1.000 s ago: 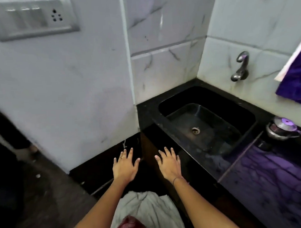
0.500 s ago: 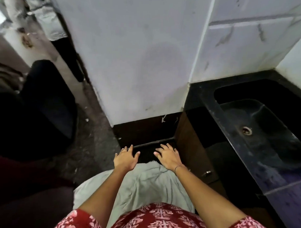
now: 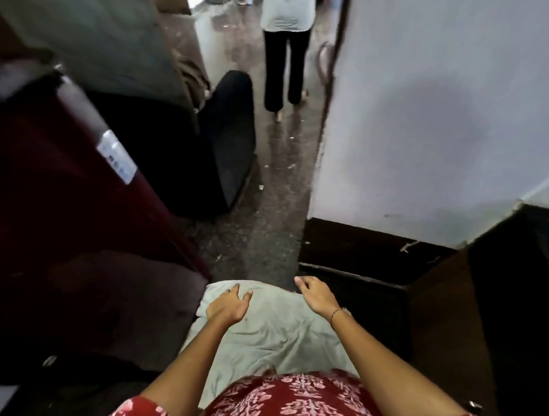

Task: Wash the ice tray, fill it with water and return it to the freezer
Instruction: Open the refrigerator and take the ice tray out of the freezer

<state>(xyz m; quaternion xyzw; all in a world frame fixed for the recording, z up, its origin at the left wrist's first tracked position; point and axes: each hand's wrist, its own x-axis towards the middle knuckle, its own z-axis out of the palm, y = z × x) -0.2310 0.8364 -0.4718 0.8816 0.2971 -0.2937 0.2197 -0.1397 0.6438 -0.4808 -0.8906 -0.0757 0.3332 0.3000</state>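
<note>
We hold both hands low before us: the left hand (image 3: 227, 306) and the right hand (image 3: 317, 297) are empty, fingers relaxed and loosely spread. We cannot tell where the ice tray is. A maroon refrigerator (image 3: 48, 190) stands at our left, a white wall (image 3: 419, 109) at our right, and another person (image 3: 286, 51) stands on the floor (image 3: 267, 214) ahead.

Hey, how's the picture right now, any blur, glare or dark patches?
Head view: red appliance at left is smeared and dim; floor far ahead shows glare; left hand and right hand look fairly sharp; wall edge curves slightly.
</note>
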